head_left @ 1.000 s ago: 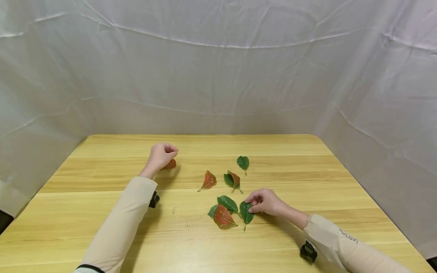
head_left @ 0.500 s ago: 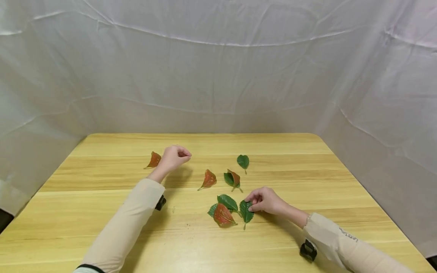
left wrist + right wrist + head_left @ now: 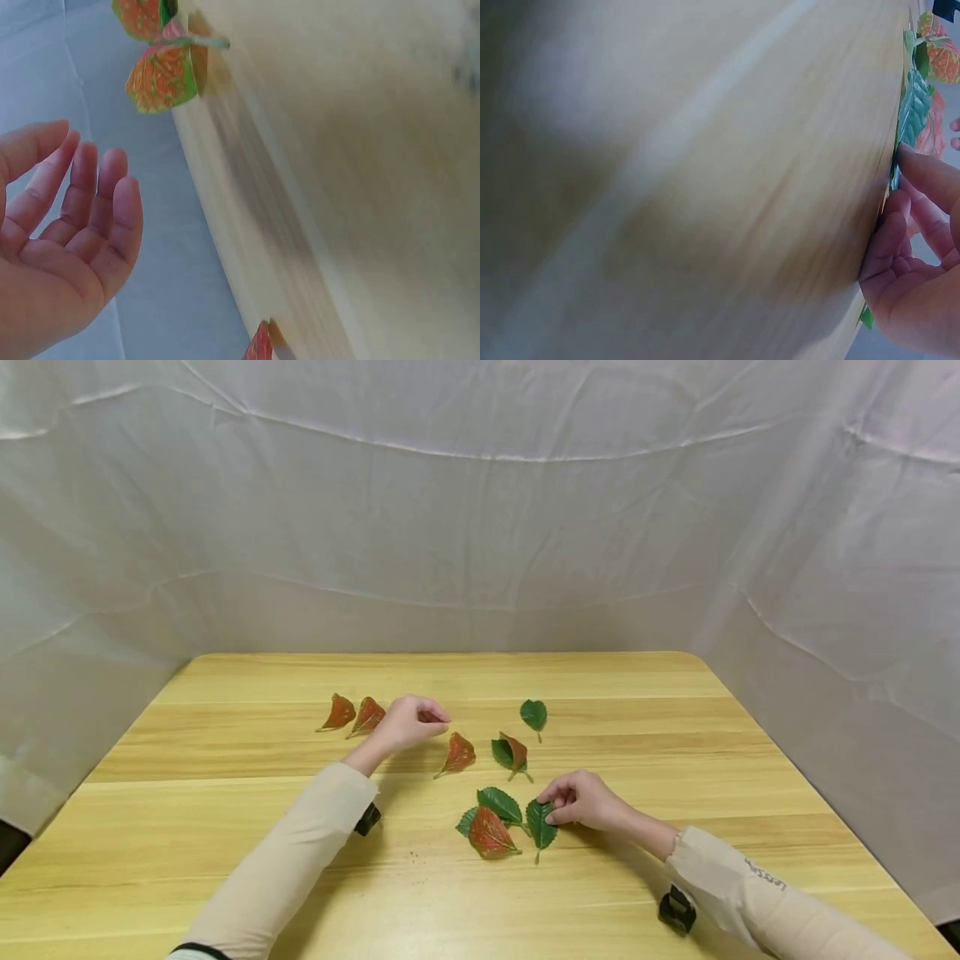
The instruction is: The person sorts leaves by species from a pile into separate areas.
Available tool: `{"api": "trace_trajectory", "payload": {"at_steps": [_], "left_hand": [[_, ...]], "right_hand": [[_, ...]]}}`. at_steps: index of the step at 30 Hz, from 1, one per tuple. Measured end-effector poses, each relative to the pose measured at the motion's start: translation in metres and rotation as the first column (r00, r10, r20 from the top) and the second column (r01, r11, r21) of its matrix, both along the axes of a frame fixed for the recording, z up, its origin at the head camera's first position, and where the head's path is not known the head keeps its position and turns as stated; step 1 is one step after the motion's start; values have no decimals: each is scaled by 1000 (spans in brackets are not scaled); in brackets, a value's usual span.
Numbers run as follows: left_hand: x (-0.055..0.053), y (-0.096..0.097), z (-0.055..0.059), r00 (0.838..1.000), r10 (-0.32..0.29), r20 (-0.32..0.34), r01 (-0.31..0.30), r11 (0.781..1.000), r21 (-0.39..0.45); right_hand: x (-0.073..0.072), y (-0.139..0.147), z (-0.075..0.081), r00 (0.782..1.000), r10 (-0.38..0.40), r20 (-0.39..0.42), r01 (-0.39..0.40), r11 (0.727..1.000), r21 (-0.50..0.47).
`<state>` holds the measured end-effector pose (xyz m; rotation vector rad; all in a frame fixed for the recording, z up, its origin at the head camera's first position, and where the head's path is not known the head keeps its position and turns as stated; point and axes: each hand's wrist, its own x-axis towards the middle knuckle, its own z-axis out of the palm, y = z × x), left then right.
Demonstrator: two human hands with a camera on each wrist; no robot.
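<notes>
In the head view my left hand point(image 3: 408, 724) hangs above the table with loosely bent fingers and nothing in them. Its fingertips are just up and left of a red leaf point(image 3: 458, 753). The left wrist view shows the same hand point(image 3: 71, 232) with thumb and fingers apart. My right hand point(image 3: 588, 802) pinches the edge of a green leaf point(image 3: 540, 827) lying on the wood; the right wrist view has the thumb on that leaf point(image 3: 913, 112). Left of it, a red leaf point(image 3: 491, 835) overlaps green leaves point(image 3: 498, 803).
Two red leaves, one point(image 3: 339, 712) farther left and one point(image 3: 369, 716) partly behind the left hand, lie at the back left of the wooden table point(image 3: 187, 827). A red-and-green leaf pair point(image 3: 514, 752) and a green leaf point(image 3: 534, 714) lie farther back. A pale cloth point(image 3: 465, 510) hangs behind.
My left hand has moved right and slightly nearer, from over the back-left red leaves, uncovering them, toward the middle red leaf. The right hand stays on the green leaf.
</notes>
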<state>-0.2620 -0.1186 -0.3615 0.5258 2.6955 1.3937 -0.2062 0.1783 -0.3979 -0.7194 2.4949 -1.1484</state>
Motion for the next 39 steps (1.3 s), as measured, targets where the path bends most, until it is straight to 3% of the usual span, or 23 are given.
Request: {"api": "trace_trajectory", "payload": {"at_steps": [9, 13, 28, 32, 39], "left_hand": [[4, 10, -4, 992, -124, 20, 125, 991, -54], [6, 15, -3, 992, -116, 55, 120, 989, -89], [-4, 15, -11, 982, -123, 145, 148, 972, -183], [-8, 14, -11, 971, -137, 196, 174, 968, -182], [-13, 9, -13, 942, -87, 324, 152, 971, -182]], "right_hand": [[0, 0, 0, 1000, -4, 4, 4, 1000, 3], [0, 0, 0, 1000, 0, 4, 0, 1000, -1], [0, 0, 1, 1000, 2, 6, -2, 1000, 11], [0, 0, 1, 1000, 1, 6, -1, 1000, 8], [0, 0, 1, 1000, 7, 8, -7, 1000, 1]]}}
